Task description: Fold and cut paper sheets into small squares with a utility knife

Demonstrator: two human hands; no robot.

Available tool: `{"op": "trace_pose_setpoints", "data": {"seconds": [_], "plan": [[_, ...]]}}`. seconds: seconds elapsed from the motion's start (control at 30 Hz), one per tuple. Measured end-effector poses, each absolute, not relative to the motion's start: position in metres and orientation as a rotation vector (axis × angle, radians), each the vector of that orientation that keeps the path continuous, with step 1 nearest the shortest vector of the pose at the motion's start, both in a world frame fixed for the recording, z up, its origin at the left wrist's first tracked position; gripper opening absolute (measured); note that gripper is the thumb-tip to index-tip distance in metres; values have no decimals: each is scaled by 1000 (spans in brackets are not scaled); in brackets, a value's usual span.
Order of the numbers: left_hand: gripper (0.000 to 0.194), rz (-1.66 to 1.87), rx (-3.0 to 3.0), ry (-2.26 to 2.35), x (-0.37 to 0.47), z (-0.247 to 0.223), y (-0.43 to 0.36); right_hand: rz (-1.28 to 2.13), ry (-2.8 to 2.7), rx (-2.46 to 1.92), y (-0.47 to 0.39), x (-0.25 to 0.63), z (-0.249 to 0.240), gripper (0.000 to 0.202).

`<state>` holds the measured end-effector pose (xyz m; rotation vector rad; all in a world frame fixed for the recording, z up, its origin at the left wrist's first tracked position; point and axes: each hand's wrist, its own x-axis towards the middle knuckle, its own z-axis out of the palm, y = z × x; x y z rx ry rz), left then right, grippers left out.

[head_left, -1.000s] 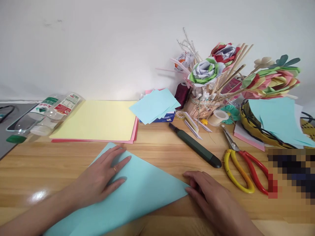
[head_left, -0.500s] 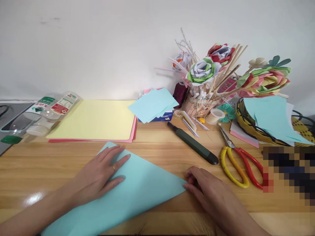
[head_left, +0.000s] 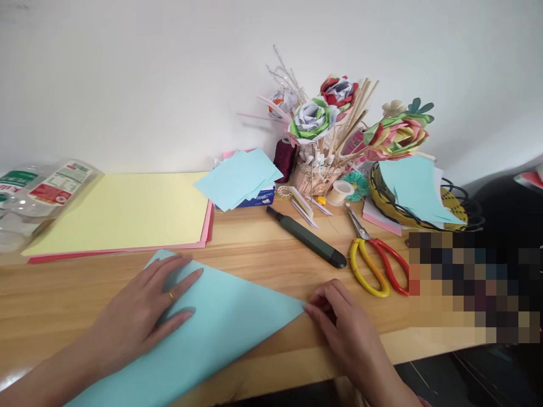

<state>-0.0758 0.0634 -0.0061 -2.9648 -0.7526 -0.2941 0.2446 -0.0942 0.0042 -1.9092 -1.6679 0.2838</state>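
Note:
A light blue sheet of paper [head_left: 229, 316], folded to a pointed shape, lies on the wooden table in front of me. My left hand [head_left: 144, 305] rests on its left part with the fingers spread and pressed down; a ring is on one finger. At the sheet's right corner, my right hand [head_left: 343, 322] has thumb and fingers closed in a pinch on the tip. The sheet's lower left end runs beneath my left forearm and out of view.
Behind lies a stack of yellow paper [head_left: 127, 209] beside plastic bottles [head_left: 55, 186]. Smaller blue sheets [head_left: 237, 175] top a blue box [head_left: 265, 198]. A dark green cutter [head_left: 311, 240], scissors [head_left: 365, 260], a pot of paper flowers [head_left: 316, 175] and a basket [head_left: 382, 198] stand to the right.
The view has swung to the right, so things appear further left and the table's front edge shows at lower right. Both hands keep their places on the blue sheet.

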Motion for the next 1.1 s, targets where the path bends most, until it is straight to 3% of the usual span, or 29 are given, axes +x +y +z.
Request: {"op": "trace_pose_setpoints", "data": {"seconds": [0.27,0.4,0.53,0.73,0.97,1.1], "plan": [[56,-377,-2957,-708,-76,-8,65,218,-1621,-1937,-95,248,13,14],[54,-383,-2967,-699,-77,-10,66,-25,-1550,-1920,-107,247,18,11],[50,-380,-2979,-728,-73,-11,67,-317,-1967,-1705,-113,230,23,33],[47,-410,-2920,-847,-53,-7,62,-268,-2490,-1605,-92,233,13,54],[41,-350,-2976,-973,-45,5,62,-275,-2519,-1574,-80,260,15,45],[38,-352,-3002,-931,-48,4,70,-375,-2486,-1530,-70,240,25,50]]}}
